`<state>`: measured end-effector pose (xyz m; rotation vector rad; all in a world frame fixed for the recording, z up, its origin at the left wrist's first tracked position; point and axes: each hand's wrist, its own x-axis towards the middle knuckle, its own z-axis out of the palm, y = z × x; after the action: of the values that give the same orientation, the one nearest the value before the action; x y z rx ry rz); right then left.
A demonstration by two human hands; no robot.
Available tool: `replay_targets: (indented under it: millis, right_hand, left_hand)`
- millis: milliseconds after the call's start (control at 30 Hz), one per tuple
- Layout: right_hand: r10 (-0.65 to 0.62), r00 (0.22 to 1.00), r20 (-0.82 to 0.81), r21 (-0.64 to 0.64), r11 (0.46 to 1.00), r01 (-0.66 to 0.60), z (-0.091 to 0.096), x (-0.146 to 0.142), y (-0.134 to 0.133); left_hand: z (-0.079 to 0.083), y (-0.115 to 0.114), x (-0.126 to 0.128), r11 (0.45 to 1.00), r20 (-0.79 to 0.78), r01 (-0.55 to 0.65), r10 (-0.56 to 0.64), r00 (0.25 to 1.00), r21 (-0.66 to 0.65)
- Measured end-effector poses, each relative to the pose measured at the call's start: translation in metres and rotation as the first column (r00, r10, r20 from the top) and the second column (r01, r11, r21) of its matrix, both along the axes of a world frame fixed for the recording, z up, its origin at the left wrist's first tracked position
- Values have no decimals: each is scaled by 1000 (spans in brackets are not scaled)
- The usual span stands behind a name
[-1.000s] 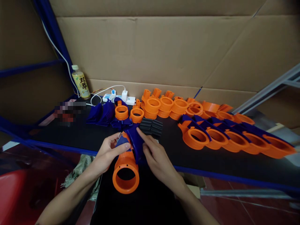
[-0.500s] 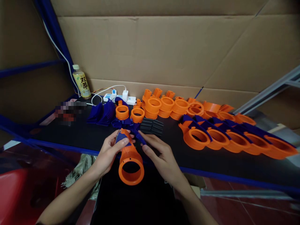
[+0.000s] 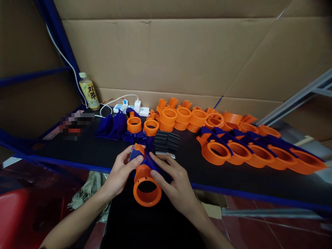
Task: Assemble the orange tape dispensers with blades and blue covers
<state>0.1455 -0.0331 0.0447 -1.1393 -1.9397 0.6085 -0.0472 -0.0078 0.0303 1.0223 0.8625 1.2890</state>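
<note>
Item: orange ring piece [image 3: 147, 185], a short tube with a wide round mouth. It is held between both grips, just off the near edge of the table [image 3: 77, 148], mouth turned toward the wearer and narrow end pointing away.

Fitted to it: blue part [image 3: 149, 162], lying along the upper side of the tube, from the narrow end down toward the ring.

Left hand [image 3: 120, 173]: grip closed on the narrow end. The thumb presses on the blue part and the fingers curl round the far side.

Right hand [image 3: 172, 180]: grip closed on the same piece from the other side. The thumb rests at the ring's rim and the fingers are spread across the blue part.

Just beyond the grips: black blocks [image 3: 166, 141], stacked in a low pile on the table.

Farther beyond, slightly left: two loose orange rings [image 3: 134, 124], mouths up, with a heap of blue parts [image 3: 111, 126] to their left.

Beyond and right of the grips: a cluster of stacked orange rings [image 3: 181, 116] near the back of the table.

Well to the right of the grips: a row of assembled pieces [image 3: 259, 152], orange with blue covers, overlapping one another.

Far side, left of the grips: power strip [image 3: 132, 108] with plugs and a white cable; bottle [image 3: 89, 91], upright, yellow label.

Backdrop: cardboard wall [image 3: 168, 52] behind the table.
</note>
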Motion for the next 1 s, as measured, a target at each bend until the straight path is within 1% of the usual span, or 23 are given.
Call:
replay_targets:
  millis: [100,167,233,267,333,400,433,500,600,700,867,1000]
  right_hand:
    - [8,999,-33,-35,999,-10,3,0,-4]
    - [38,996,-77,-84,996,-45,5,0,-5]
    - [51,985,-167,-143,987,-76,5,0,-4]
    - [37,972,-234,-178,981,-80,4,-1,-3]
    - [-38,921,-387,-271,960,-74,0,-3,0]
    - [-132,844,-519,-380,920,-90,-4,-6,3]
    - [-168,804,-571,-429,896,-117,-5,-7,4]
    - [-211,731,-648,-495,847,-193,-8,-9,4]
    - [-232,656,-718,-524,800,-291,-8,-10,2]
    - [-234,620,-749,-520,788,-331,-6,-10,-1]
    - [-223,609,-761,-520,771,-368,-5,-10,-3]
    - [-213,606,-767,-523,755,-396,-4,-8,-2]
  left_hand:
    - [1,-3,-1,999,-16,33,-33,999,14]
    - [3,-5,-2,998,-44,44,-42,998,36]
    - [7,-8,-3,997,-78,50,-46,996,52]
    - [9,-9,-2,997,-93,64,-59,994,53]
    - [13,-12,0,992,-113,118,-112,987,47]
    - [18,-16,2,983,-129,174,-166,978,57]
    - [20,-18,3,979,-138,198,-188,972,58]
    - [23,-22,5,976,-120,203,-193,974,84]
    - [28,-27,4,975,-111,189,-177,978,114]
    - [30,-29,1,973,-134,204,-190,973,103]
    - [24,-25,-2,959,-142,229,-206,968,167]
    - [22,-24,-1,945,-111,252,-233,966,210]
